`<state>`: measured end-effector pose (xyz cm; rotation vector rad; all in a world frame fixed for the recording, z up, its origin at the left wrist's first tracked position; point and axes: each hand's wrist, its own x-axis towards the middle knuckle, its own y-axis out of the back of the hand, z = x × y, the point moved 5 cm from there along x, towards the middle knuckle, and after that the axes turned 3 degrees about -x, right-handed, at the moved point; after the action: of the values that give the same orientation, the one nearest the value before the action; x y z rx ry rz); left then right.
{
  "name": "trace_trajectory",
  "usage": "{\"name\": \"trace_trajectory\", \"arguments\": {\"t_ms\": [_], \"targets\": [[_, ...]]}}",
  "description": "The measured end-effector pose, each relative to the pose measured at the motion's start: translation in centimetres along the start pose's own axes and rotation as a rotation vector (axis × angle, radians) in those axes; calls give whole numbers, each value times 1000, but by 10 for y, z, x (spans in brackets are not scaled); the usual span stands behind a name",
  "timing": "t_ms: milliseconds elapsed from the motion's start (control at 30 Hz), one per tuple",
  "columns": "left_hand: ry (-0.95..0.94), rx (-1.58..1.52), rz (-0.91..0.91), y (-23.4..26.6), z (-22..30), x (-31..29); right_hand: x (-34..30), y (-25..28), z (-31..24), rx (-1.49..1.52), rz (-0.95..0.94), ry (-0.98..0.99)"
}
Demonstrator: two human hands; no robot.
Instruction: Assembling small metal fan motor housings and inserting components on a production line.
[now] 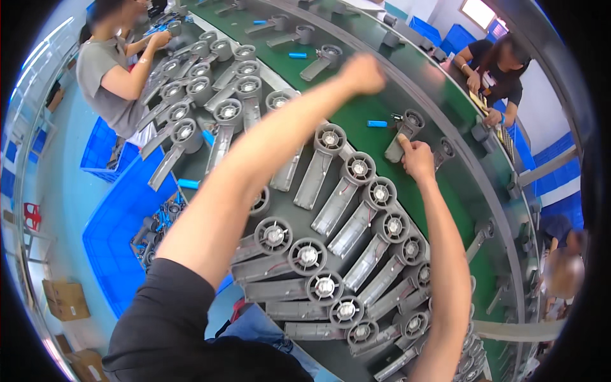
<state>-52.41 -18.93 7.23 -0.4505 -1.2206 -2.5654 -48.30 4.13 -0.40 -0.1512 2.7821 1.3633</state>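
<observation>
Grey fan housing (405, 130), its handle (394, 150) pinched by the right grip (417, 159); left grip (364, 73), arm (254, 159) outstretched, curled, blurred, contents unclear.

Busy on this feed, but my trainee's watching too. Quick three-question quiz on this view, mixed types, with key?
1. Which hand touches a gray housing on the green belt?
2. True or false: the blue cylinder nearest that housing lies to its right in the picture.
3. The large bin at left is: a) red, b) blue, c) yellow.

Key: 1. Right hand. 2. False; the blue cylinder lies to its left. 3. b.
</observation>
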Motion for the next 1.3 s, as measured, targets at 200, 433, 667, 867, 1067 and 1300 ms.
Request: {"name": "trace_trajectory", "arguments": {"t_ms": [200,433,667,867,1067,1300], "targets": [[329,745,-30,96,-198,67,-35,46,-28,-343,86,245],[420,794,-271,87,-300,78,-118,104,-15,-195,-105,21],[-81,1059,32,134,-250,71,-223,155,0,-121,-92,-242],[-553,435,88,178,-179,8,-385,227,66,45,319,-501],[-461,374,-23,192,90,-266,-531,301,165,-285,661,-658],[-536,-86,-451,125,224,-451,-650,320,358,-388,583,-862]]}}
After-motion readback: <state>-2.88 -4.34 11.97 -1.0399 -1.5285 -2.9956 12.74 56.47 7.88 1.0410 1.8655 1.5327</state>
